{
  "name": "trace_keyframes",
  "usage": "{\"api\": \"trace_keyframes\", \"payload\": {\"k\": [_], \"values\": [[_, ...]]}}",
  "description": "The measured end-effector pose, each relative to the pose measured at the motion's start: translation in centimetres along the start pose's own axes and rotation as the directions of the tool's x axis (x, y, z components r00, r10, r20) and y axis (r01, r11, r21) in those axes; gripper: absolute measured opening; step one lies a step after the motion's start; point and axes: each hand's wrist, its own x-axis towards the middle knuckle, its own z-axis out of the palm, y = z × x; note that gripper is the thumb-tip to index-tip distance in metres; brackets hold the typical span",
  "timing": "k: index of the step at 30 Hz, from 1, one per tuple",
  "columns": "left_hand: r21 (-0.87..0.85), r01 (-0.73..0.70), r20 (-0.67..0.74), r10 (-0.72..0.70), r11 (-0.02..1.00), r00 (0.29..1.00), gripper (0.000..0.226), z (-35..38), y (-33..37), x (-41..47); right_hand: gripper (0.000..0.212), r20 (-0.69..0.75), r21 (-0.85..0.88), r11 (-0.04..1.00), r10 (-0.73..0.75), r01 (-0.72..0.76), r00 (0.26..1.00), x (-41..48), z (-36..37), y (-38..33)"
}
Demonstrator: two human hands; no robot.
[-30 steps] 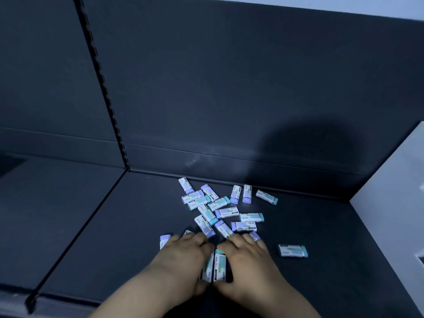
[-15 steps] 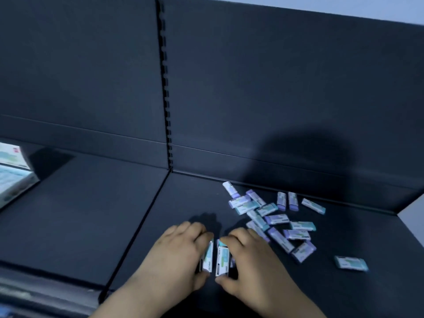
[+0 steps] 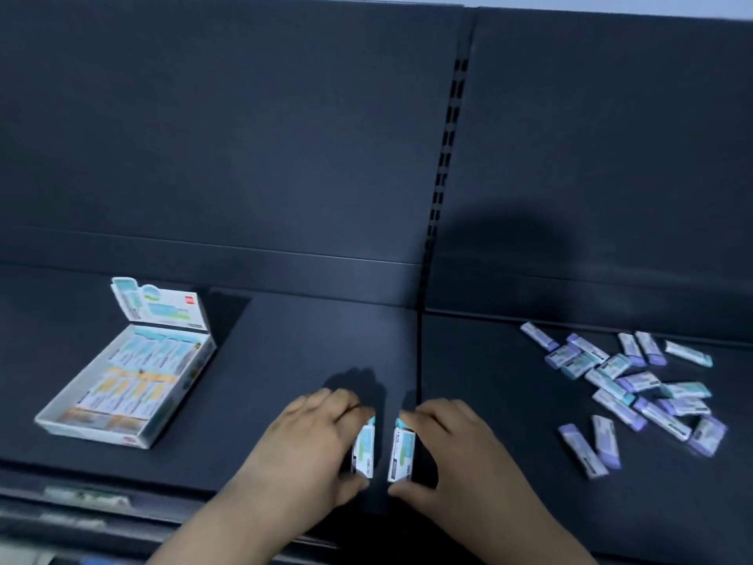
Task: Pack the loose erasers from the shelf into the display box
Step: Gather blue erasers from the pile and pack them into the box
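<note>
My left hand grips a small stack of erasers between fingers and thumb, just above the dark shelf. Beside it, my right hand grips another small stack of erasers the same way. The two stacks stand a narrow gap apart near the shelf's front edge. The open display box lies at the left with its printed lid flap raised and rows of erasers inside. A pile of loose purple and teal erasers lies scattered on the shelf at the right.
A slotted upright divides the dark back panel, and a seam in the shelf runs down from it between my hands. The shelf's front rail carries a label strip at the lower left.
Both hands have lifted their erasers off the pile and carried them left, past the shelf seam. The view has swung left, so the display box has come into sight.
</note>
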Motion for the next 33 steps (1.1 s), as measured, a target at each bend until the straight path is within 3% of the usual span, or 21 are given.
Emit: {"api": "trace_keyframes", "payload": {"k": [5, 11, 18, 24, 33], "values": [[0.013, 0.039, -0.019, -0.038, 0.999, 0.999, 0.067, -0.4, -1.4, -1.2, 0.065, -0.007, -0.022, 1.0, 0.011, -0.011, 1.0, 0.7, 0.2, -1.1], [0.012, 0.1, -0.008, -0.1, 0.995, 0.995, 0.069, -1.0, -2.0, -2.2, 0.069, 0.105, 0.011, 0.994, -0.113, 0.112, 0.988, 2.2, 0.1, -1.5], [-0.004, 0.149, -0.046, -0.149, 0.989, 0.988, 0.059, -2.4, -4.2, -3.4, 0.071, 0.055, 0.069, 0.983, -0.176, 0.172, 0.983, 4.2, 1.1, -3.9], [0.011, 0.151, -0.053, -0.15, 0.988, 0.987, 0.063, -3.3, -10.1, -5.7, 0.07, -0.002, 0.1, 0.979, -0.177, 0.176, 0.984, 7.5, 3.4, -9.3], [-0.024, 0.11, -0.006, -0.11, 0.994, 0.994, 0.065, -5.3, -22.3, -9.8, 0.078, -0.08, 0.079, 0.995, -0.051, 0.058, 0.995, 13.1, 8.3, -18.9]]}}
